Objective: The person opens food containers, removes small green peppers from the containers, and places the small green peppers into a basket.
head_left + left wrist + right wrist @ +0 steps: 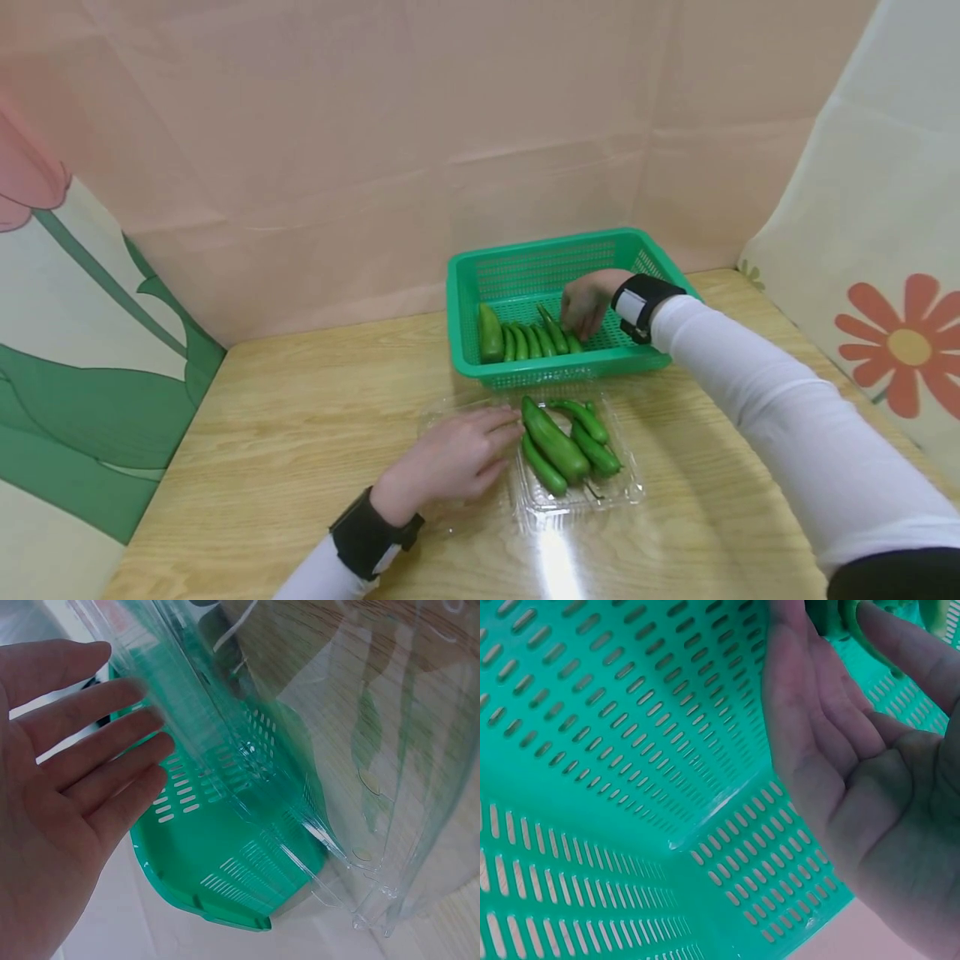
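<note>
My right hand [587,302] reaches down inside the green basket [454,325], its fingers bent at the right end of a row of green peppers [534,342]. In the right wrist view its thumb and fingers close around a green pepper [826,616], mostly cut off by the top edge. My left hand [463,450], fingers extended, is over the left half of a clear plastic clamshell box [630,492]. Several green peppers, one of them large [553,440], lie in the box's right half. The left palm [67,795] holds nothing.
A larger, paler pepper [490,333] lies at the left end inside the basket. The basket stands at the back of the wooden table [315,417], close to a pink cloth backdrop [337,167]. A flower-printed cloth [802,208] hangs at the right.
</note>
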The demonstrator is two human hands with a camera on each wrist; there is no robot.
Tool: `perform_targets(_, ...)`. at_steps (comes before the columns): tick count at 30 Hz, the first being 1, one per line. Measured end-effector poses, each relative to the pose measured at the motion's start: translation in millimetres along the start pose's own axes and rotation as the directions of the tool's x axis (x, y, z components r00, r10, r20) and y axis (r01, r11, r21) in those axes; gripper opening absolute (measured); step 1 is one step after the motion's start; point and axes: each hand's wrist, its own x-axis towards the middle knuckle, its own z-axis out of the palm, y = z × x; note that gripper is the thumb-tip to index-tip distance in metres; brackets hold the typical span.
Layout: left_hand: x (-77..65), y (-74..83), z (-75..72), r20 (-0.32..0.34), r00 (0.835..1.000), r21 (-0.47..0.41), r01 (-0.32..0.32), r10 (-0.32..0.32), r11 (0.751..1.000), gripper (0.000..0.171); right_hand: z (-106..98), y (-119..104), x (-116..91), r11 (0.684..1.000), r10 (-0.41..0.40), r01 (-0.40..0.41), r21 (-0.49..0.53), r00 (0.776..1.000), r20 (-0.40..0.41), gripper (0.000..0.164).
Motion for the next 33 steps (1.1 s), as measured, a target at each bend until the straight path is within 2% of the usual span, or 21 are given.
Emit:
perform_targets(7,0.7,0.3,-0.8,0.017,1.000,-0.001,0.012,-0.012,1.000,0.043,0,-4,-11,1.000,-0.005,0.005,0.001,1.000,-0.006,0.040)
perform_targets(19,1.2,-2.4,1.4,-0.031,0.999,-0.004,-0.018,0.018,1.000,0.043,-17,-9,-31,0.997,-0.056,0.054,-0.055,0.998,-0.025,0.040)
perform_targets(28,0.8,-3.6,0.6,-0.001,1.000,-0.009,0.003,-0.003,1.000,0.043,-27,-23,-57,0.987,-0.108,0.088,-0.138,0.984,-0.144,0.034)
perform_targets(33,1.0,-4.1,0.5,0.007,1.000,-0.003,0.011,-0.011,1.000,0.043,-27,-31,-69,0.980,-0.113,0.075,-0.183,0.972,-0.207,0.031)
